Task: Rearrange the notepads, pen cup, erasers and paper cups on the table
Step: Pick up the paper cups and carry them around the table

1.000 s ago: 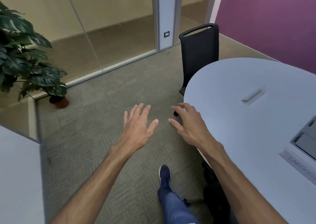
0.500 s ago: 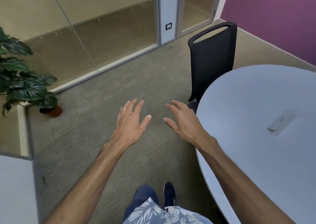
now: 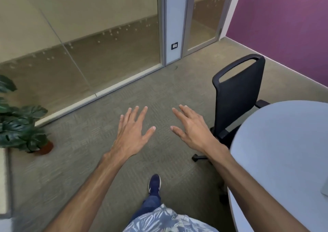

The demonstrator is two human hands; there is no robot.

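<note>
The left hand (image 3: 133, 130) and the right hand (image 3: 191, 130) are held out in front of the person, palms down, above the carpet (image 3: 99, 160). Each has its fingers straight and spread, and neither holds anything. The right hand is near the rim of the table (image 3: 284, 152) but apart from it. The notepads, pen cup, erasers and paper cups are not in view. The visible part of the table top is bare, except for a small grey shape at the right border, too cut off to name.

The step in hand seems to be moving along the table, since one shoe (image 3: 154, 184) is set forward. To do it well, the person should first turn the head toward the table top, so the things come into view before a hand reaches. The person should also step around the chair (image 3: 237, 98), which is pushed in at the round end with its base leg sticking out on the floor.

The table top is pale grey and looks smooth, so light things would probably slide on it. The room has a glass wall (image 3: 88, 45), a purple wall (image 3: 287, 28) and a potted plant (image 3: 21, 125) at the left.
</note>
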